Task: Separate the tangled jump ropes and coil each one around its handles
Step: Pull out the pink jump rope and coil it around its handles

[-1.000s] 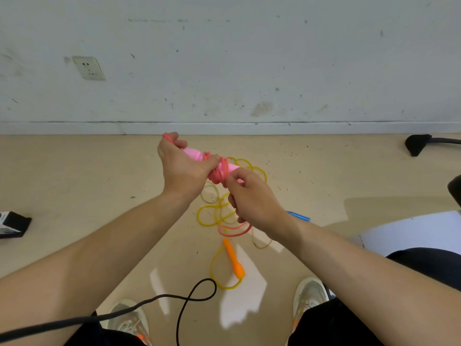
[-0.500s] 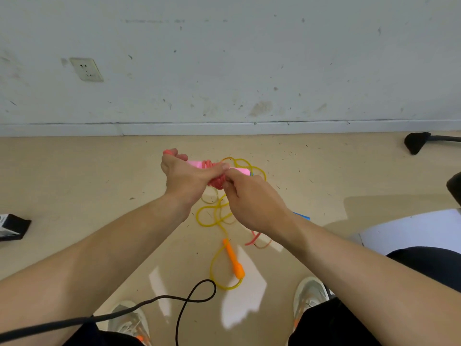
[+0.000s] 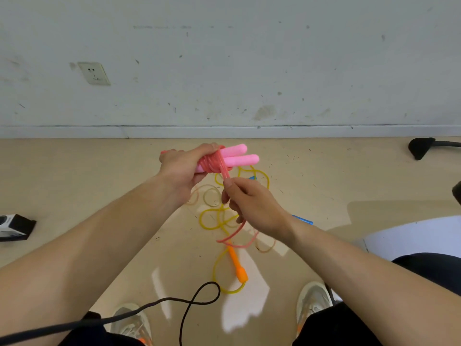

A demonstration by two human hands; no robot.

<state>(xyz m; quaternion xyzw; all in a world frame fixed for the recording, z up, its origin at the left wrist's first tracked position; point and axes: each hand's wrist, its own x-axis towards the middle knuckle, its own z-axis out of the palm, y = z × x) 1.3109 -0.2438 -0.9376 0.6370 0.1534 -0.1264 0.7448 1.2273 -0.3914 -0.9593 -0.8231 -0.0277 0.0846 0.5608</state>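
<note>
The left hand [image 3: 184,168] is gripping the paired pink handles [image 3: 239,156], fingers curled round them, above the floor [image 3: 99,186] at mid-frame; their long axis is running near level, free ends pointing toward three o'clock. The pink cord [image 3: 214,164] is circling their middle, so coiling is under way. The right hand [image 3: 252,203], at five o'clock, is pinching that cord taut; the next wrap is calling for steady tension, the slack tail seemingly crossing the yellow rope [image 3: 214,218].
</note>
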